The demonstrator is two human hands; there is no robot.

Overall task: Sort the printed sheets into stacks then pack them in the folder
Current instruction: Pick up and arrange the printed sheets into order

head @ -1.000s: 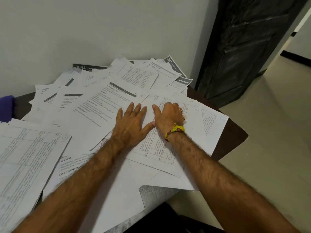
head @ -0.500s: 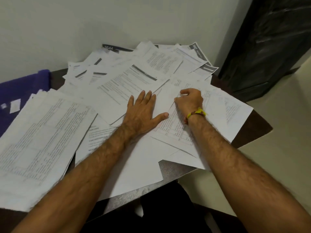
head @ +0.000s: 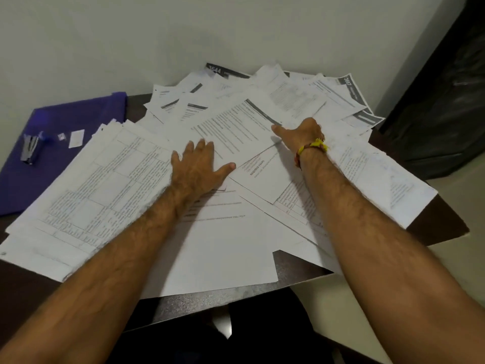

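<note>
Printed sheets [head: 244,243] lie scattered over the dark surface [head: 435,227]. The left hand [head: 195,170] presses flat on them, grip open. The right hand [head: 301,134] touches a sheet; its grip cannot be told. The purple folder [head: 65,143] lies at the left.

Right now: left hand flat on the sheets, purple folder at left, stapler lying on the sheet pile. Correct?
Not quite. The head view shows the stapler lying on the purple folder, not the pile. The left hand does lie flat on the sheets.
</note>
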